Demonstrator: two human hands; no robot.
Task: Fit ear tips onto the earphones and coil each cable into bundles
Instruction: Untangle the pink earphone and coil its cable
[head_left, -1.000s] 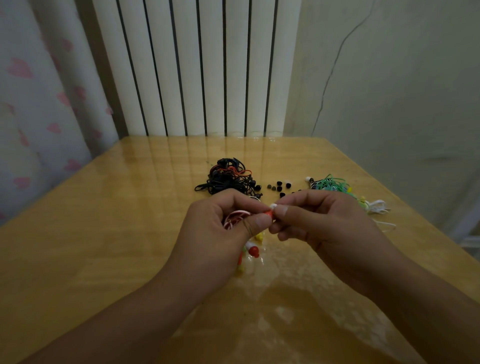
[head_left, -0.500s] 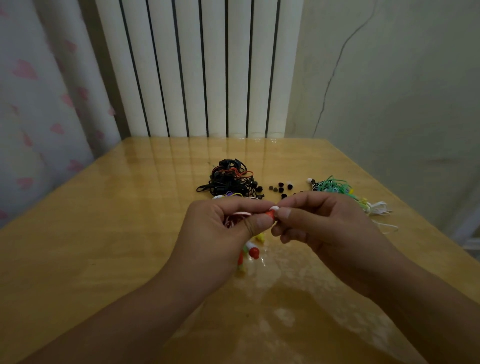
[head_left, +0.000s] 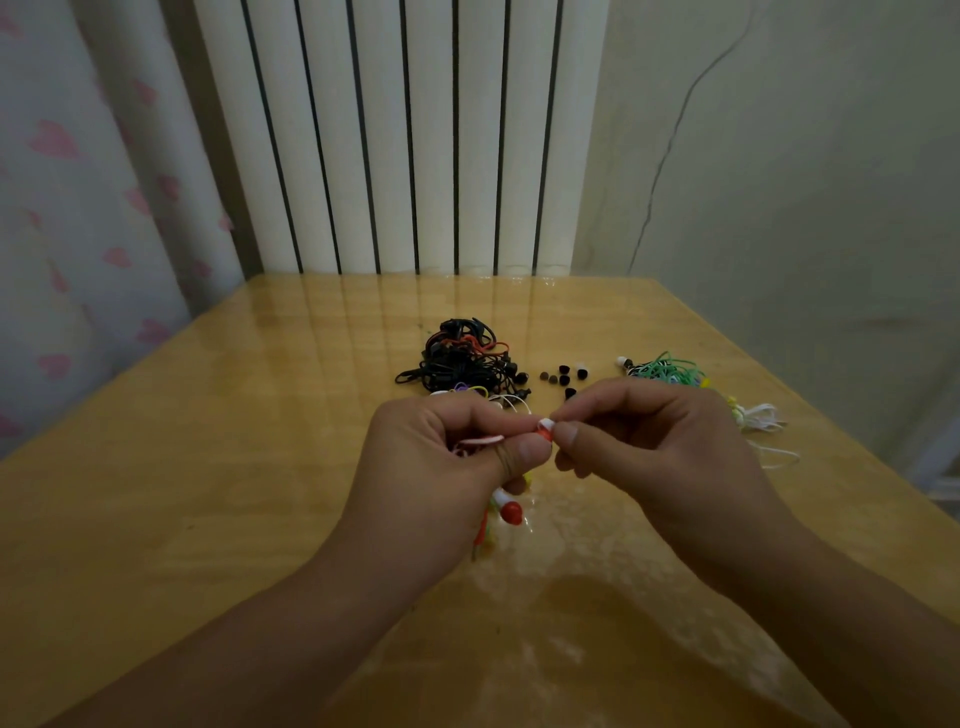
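Above the near middle of the table: both hands are meeting over the wooden table (head_left: 218, 467), fingertips together.
Left hand: the left hand (head_left: 441, 467) is curling its fingers round a pinkish-white cable (head_left: 480, 440) and pinching the red-and-white earbud (head_left: 544, 429) between thumb and forefinger.
Right hand: the right hand (head_left: 654, 447) is pinching the tip of that same earbud from the right — whether an ear tip is between its fingers cannot be told.
Hanging below: a second red earbud (head_left: 511, 512) is dangling under the left hand, just above the tabletop.
Far middle: a black cable tangle (head_left: 460, 364) with an orange strand is lying on the table; loose black ear tips (head_left: 563, 375) are lying scattered just to its right.
Far right: a green cable bundle (head_left: 670, 370) is lying near the table's right edge, with a white cable bundle (head_left: 761, 417) nearer and just beside it.
Containers: no box or tray is showing; everything is lying straight on the tabletop.
Against the earlier frame: the hands are staying in the same pinch on the earbud — only the view is shifting slightly, and the piles are lying where they were.
Behind: a white radiator (head_left: 405, 135) is standing against the far wall, and a curtain with pink hearts (head_left: 62, 208) is hanging on the left.
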